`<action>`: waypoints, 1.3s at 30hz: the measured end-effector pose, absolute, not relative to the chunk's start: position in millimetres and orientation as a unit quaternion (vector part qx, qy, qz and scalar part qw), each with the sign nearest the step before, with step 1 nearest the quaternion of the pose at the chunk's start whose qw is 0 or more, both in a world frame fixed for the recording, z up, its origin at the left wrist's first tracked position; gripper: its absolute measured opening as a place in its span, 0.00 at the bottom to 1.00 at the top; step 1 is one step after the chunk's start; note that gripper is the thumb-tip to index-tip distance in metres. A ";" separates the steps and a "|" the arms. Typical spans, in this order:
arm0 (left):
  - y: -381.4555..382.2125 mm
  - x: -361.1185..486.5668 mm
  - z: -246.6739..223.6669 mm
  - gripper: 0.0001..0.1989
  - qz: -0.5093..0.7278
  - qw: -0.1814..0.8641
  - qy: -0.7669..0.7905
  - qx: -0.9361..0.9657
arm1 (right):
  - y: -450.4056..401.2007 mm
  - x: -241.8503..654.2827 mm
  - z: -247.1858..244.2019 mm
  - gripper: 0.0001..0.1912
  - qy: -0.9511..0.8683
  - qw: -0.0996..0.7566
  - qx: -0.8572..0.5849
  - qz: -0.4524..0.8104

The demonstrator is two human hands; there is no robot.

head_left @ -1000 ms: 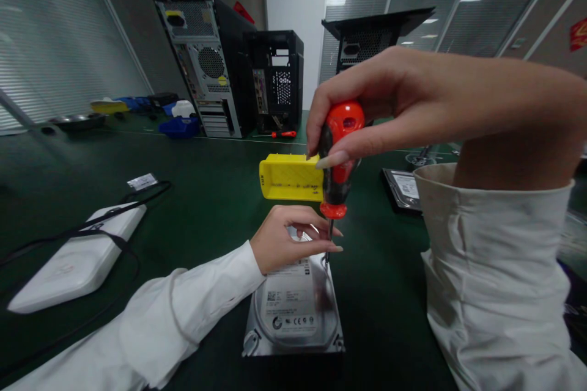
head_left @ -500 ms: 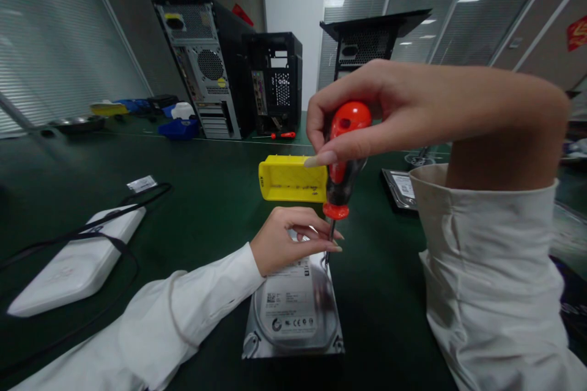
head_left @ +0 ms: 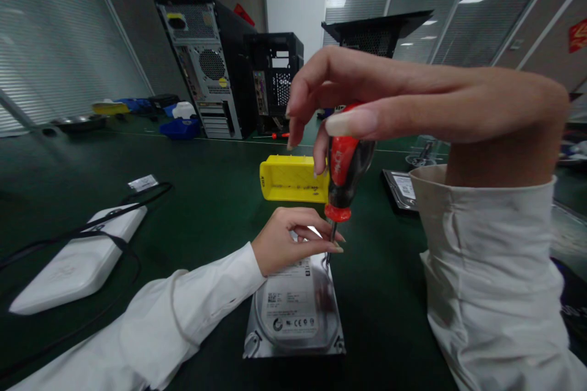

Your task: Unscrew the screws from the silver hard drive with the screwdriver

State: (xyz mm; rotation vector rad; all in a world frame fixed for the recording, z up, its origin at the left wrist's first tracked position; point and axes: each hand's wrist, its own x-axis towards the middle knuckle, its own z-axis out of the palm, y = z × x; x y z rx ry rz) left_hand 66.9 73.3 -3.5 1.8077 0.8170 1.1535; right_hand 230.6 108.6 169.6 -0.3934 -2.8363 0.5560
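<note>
1. Hard drive (head_left: 298,311): label up on green desk (head_left: 206,195).
2. Screwdriver (head_left: 345,174): near-upright, tip at drive's far right corner.
3. Left hand (head_left: 287,239): thumb and fingers narrowed about its shaft.
4. Right hand (head_left: 376,95): loosely holds the handle, some fingers lifted.
5. Yellow tray (head_left: 293,179): beyond the drive.

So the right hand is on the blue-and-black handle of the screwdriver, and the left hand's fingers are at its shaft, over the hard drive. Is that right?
Not quite: the head view shows that the screwdriver's handle is red and black. The right hand is on it, and the left hand's fingers are at its shaft, over the hard drive.
</note>
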 end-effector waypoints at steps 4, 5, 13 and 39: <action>71.1 67.2 -3.2 0.05 0.451 0.420 0.320 0.720 | 113.2 233.7 170.3 0.22 -0.969 0.090 -0.044 0.226; 70.7 67.2 -3.3 0.05 0.450 0.420 0.320 0.720 | 114.5 234.4 170.7 0.23 -0.971 0.087 -0.018 0.220; 71.2 65.2 -5.3 0.05 0.453 0.410 0.321 0.724 | 116.2 235.5 172.0 0.20 -0.982 0.076 0.035 0.169; 69.8 68.1 5.1 0.07 0.475 0.311 0.358 0.742 | 111.6 229.8 173.4 0.11 -0.985 0.096 -0.049 0.134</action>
